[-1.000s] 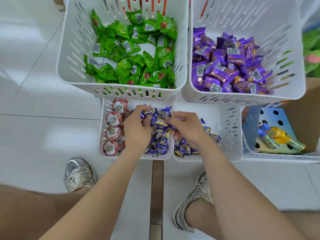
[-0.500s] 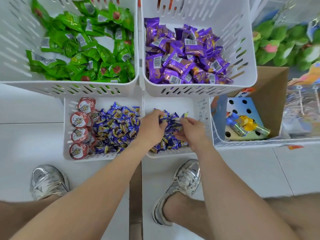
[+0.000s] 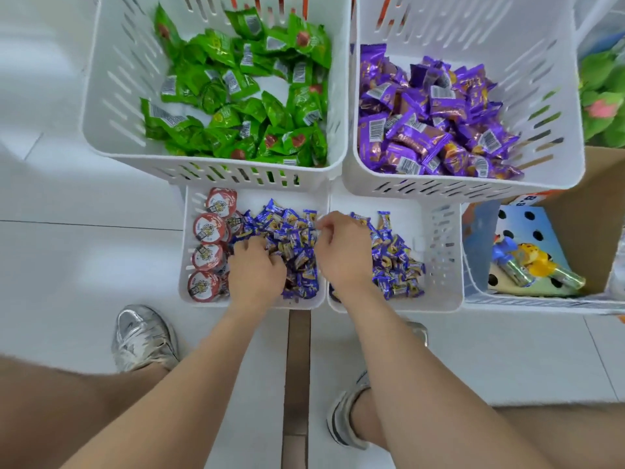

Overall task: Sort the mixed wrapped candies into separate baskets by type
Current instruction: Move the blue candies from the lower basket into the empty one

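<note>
Two small white baskets sit side by side on the floor. The left small basket [image 3: 186, 265] holds red-lidded jelly cups [image 3: 209, 228] along its left side and a heap of small blue candies [image 3: 291, 228]. My left hand [image 3: 255, 269] is dug into that heap, fingers curled on candies. My right hand [image 3: 341, 247] hovers over the divide between the baskets, fingers pinched on a blue candy near the left heap. The right small basket [image 3: 443, 272] holds another pile of blue candies [image 3: 395, 262].
Behind stand a large white basket of green candies [image 3: 236, 106] and a large white basket of purple candies [image 3: 436, 123]. A cardboard box [image 3: 588, 211] with a toy package lies right. Green plush items sit at far right. My shoes rest below the baskets.
Both hands were over the right small basket's pile half a second ago; they have shifted left, the left hand into the left basket's blue heap. The view has swung back left.
</note>
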`<state>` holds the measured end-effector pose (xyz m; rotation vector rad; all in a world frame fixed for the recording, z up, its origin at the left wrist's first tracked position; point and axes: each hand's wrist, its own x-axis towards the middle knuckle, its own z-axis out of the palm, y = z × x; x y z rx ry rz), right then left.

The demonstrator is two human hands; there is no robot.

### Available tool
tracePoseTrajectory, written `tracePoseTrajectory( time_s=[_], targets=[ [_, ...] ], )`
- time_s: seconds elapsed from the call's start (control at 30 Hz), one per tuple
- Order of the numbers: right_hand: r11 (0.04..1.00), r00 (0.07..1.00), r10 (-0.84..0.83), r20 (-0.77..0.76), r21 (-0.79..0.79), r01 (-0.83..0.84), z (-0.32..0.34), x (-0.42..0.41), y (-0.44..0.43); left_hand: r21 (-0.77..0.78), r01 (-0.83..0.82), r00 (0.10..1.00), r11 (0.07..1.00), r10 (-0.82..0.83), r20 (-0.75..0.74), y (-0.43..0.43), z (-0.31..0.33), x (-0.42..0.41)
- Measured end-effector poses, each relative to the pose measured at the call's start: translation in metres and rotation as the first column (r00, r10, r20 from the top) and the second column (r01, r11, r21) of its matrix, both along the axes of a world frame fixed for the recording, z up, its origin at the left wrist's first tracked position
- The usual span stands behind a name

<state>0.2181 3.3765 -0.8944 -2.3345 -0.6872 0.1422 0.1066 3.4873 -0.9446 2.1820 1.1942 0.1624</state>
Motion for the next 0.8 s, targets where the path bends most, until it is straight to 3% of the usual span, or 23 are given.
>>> tracePoseTrajectory(
  time_s=[0.13, 0.23, 0.37, 0.47, 0.6, 0.7, 0.8],
  targets=[
    [0.913, 0.953, 0.289, -0.090, -0.274, -0.303, -0.016, -0.014, 0.040, -0.127, 0.120, 0.980, 0.985, -0.138, -0.142, 0.007, -0.028, 0.001],
    [0.836, 0.935, 0.327, -0.137, -0.419, -0.354, -0.032, -0.008, 0.061, -0.106, 0.246, 0.946, 0.964, -0.262, -0.189, 0.016, -0.035, 0.011],
    [0.786, 0.917, 0.361, -0.169, -0.474, -0.397, -0.049, 0.007, 0.086, -0.172, 0.228, 0.968, 0.958, -0.242, -0.066, 0.033, -0.041, 0.013],
    [0.774, 0.902, 0.374, -0.213, -0.464, -0.431, -0.056, 0.020, 0.103, -0.161, 0.309, 0.951, 0.937, -0.307, 0.037, 0.033, -0.039, 0.009],
    [0.662, 0.809, 0.497, -0.314, -0.465, -0.587, -0.061, 0.032, 0.120, -0.331, 0.396, 0.918, 0.857, -0.367, 0.147, 0.016, -0.018, -0.006],
    [0.573, 0.784, 0.510, -0.355, -0.540, -0.617, -0.054, 0.040, 0.124, -0.213, 0.421, 0.903, 0.882, -0.383, 0.195, 0.010, -0.021, -0.016],
    [0.582, 0.789, 0.508, -0.345, -0.538, -0.609, -0.049, 0.041, 0.118, -0.055, 0.352, 0.932, 0.934, -0.344, 0.110, 0.009, -0.030, -0.014]
  ],
)
